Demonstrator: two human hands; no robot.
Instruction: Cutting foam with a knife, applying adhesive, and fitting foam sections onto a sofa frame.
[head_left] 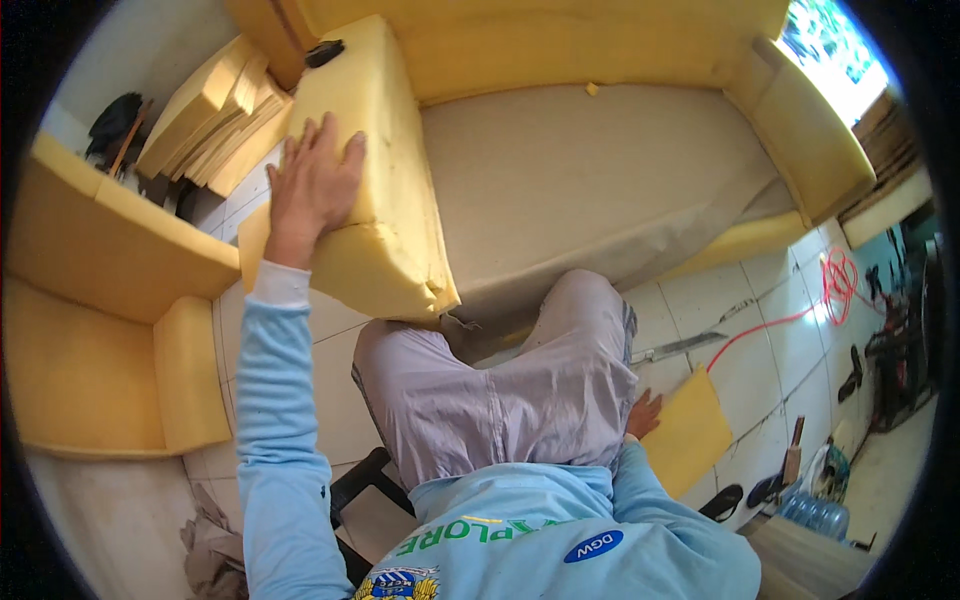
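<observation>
My left hand (pixel 318 185) lies flat, fingers spread, on top of a yellow foam-covered sofa arm (pixel 375 130). A ragged foam edge shows at the arm's front corner, with a loose thread below it. A small black object (pixel 324 53) sits farther back on the same arm. Beside my right thigh, my right hand (pixel 643 413) hangs low with its fingers apart, partly hidden by the leg. It is next to a flat yellow foam sheet (pixel 690 430); I cannot tell whether they touch. Beige cloth (pixel 590 180) covers the sofa's seat in front of my knees.
Another foam-covered seat (pixel 90 360) stands at left, with stacked foam pieces (pixel 215 115) behind it. A red hose (pixel 765 325) crosses the tiled floor at right, coiled at its far end. A brush (pixel 793 450) and a clear blue bottle (pixel 815 515) are at lower right.
</observation>
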